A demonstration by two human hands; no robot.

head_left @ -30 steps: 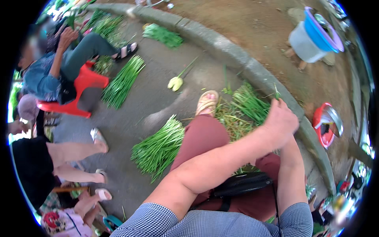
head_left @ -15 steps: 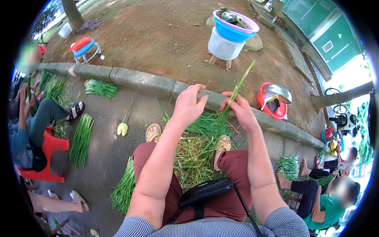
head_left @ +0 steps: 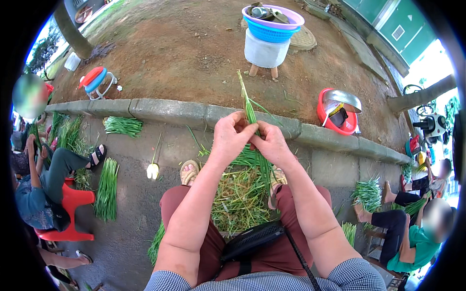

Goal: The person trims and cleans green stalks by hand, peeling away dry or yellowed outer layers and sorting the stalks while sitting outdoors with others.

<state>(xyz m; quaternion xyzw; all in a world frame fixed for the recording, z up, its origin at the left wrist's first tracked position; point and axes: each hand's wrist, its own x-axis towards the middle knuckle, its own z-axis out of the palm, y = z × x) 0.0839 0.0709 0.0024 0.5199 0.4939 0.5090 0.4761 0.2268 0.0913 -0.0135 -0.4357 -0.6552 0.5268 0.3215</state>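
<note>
Pinching a thin bunch of green stalks [head_left: 250,114] with both left hand [head_left: 232,137] and right hand [head_left: 273,142], close together near its middle. Holding it slightly tilted above the heap of loose trimmings [head_left: 235,200], its lower end hanging down near the right sandal [head_left: 278,176].

No words, numbers or signs can be read. At 2 o'clock, the green wall [head_left: 420,30] carries 1 small white mark [head_left: 410,18], too small to make out. Between 2 and 3 o'clock, any print on the yellow packet [head_left: 336,109] in the red basin [head_left: 321,110] is too small to read. So is any marking on the motor scooter [head_left: 433,124] at 3 o'clock.
</note>
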